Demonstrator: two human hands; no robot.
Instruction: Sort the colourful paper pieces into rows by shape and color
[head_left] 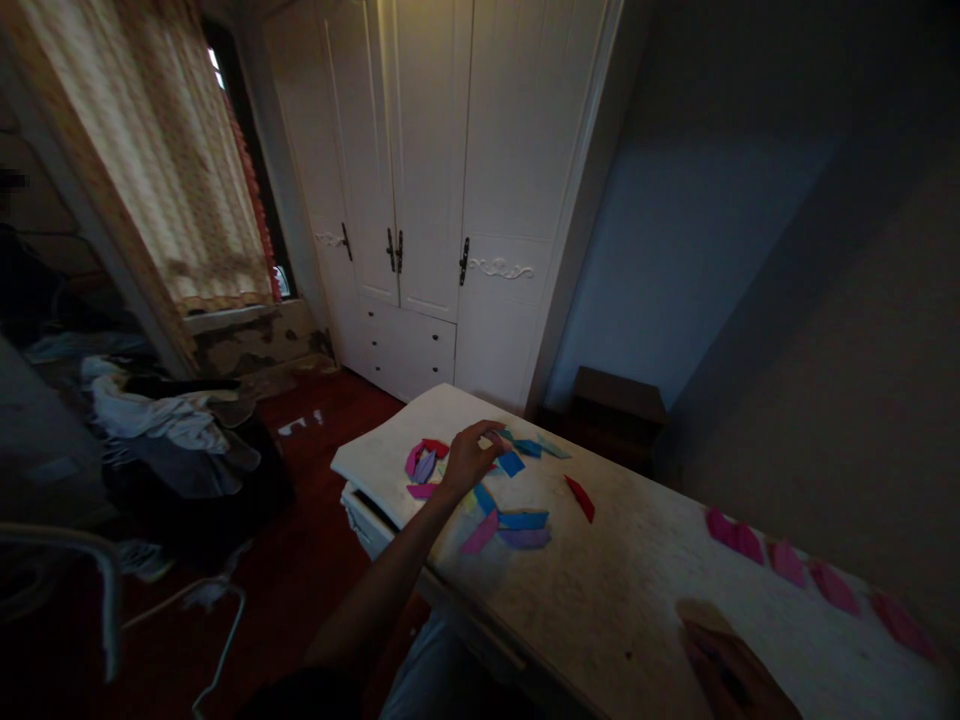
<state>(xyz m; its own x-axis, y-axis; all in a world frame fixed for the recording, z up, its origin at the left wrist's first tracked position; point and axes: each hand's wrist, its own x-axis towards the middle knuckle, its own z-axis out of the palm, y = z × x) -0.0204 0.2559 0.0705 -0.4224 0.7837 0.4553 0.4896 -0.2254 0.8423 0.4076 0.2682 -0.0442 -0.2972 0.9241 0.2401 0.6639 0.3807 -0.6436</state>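
Currently, near the white desk's (630, 570) left end, the left hand (472, 452) bends over blue folded-paper pieces (512, 464); whether it grips one, I cannot tell. The right hand (729, 665), its grip also unclear, is near pink folded-paper pieces (786, 563) along the far edge.

Two hands (474, 452); five pink pieces (787, 563) in row

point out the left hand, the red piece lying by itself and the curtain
left hand (470, 456): head view, on the back of the hand
red piece (580, 498): head view, middle of its upper face
curtain (184, 165): head view, middle of its pale hanging cloth
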